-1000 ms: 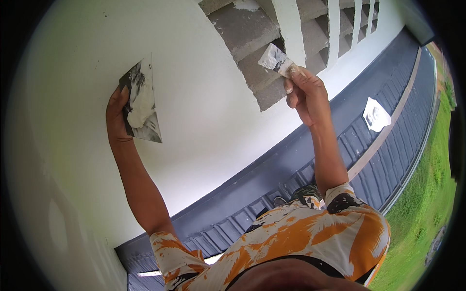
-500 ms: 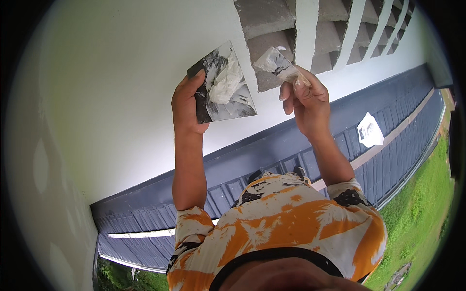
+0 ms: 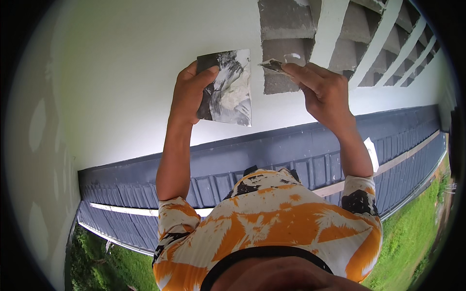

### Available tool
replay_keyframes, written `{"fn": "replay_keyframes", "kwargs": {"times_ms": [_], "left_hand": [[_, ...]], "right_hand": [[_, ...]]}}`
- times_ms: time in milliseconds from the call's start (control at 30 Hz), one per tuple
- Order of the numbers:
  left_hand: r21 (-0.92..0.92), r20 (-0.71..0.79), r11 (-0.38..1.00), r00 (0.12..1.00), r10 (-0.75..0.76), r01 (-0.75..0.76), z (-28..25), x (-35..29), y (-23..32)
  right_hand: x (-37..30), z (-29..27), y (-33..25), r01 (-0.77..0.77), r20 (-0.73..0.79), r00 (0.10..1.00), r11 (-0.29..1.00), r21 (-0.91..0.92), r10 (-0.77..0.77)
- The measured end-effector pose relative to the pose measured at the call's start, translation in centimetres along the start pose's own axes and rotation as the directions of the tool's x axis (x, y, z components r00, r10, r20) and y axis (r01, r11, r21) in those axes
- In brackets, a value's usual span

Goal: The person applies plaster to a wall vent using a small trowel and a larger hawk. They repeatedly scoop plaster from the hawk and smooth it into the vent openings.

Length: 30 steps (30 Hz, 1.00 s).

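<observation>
My left hand (image 3: 190,92) grips a flat square board (image 3: 227,87) smeared with white and grey filler, held up against the white wall (image 3: 126,63). My right hand (image 3: 324,89) pinches a small putty knife (image 3: 273,64) whose blade tip carries white filler and sits close to the board's right edge. Behind the knife is a grey unpainted vent opening (image 3: 286,46) with slanted louvres in the wall.
A row of further grey louvred openings (image 3: 388,43) divided by white bars runs to the upper right. Below the wall lies a blue-grey ribbed metal roof (image 3: 301,150) with a white scrap (image 3: 373,153) on it. Green grass (image 3: 412,237) lies beyond.
My left hand has brought the board from the far left up beside my right hand. The knife has come off the grey opening toward the board.
</observation>
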<state>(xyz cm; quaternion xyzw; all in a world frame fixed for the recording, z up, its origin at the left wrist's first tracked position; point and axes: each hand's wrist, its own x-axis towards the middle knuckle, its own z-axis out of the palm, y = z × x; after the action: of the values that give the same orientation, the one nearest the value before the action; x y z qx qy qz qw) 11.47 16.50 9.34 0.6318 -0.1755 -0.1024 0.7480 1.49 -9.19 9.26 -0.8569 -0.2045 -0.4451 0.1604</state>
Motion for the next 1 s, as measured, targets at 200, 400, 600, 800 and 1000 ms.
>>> {"fn": "replay_keyframes", "kwargs": {"times_ms": [200,400,600,800,1000], "left_hand": [[0.036,-0.012,0.999,0.999,0.039,-0.039,1.7,0.6,-0.4],[-0.011,-0.056,0.999,0.997,0.049,-0.05,0.0,2.1,-1.9],[-0.027,-0.079,0.999,0.996,-0.029,0.026,1.4,1.8,-1.2],[-0.281,-0.308,0.95,0.95,0.047,-0.138,-1.7,2.8,-0.3],[-0.365,-0.295,0.857,0.918,0.264,-0.363,-3.5,6.0,2.5]], "right_hand": [[1.9,0.1,-0.3,0.123,0.24,0.965,0.99,-0.074,-0.102],[1.3,0.0,0.0,0.083,0.276,0.956,0.993,0.086,-0.103],[0.9,0.5,0.3,0.169,0.282,0.943,0.984,0.052,-0.177],[-0.6,2.1,3.6,-0.365,0.253,0.931,0.719,0.592,0.264],[3.7,8.0,11.2,-0.449,-0.321,0.76,0.813,0.37,0.566]]}}
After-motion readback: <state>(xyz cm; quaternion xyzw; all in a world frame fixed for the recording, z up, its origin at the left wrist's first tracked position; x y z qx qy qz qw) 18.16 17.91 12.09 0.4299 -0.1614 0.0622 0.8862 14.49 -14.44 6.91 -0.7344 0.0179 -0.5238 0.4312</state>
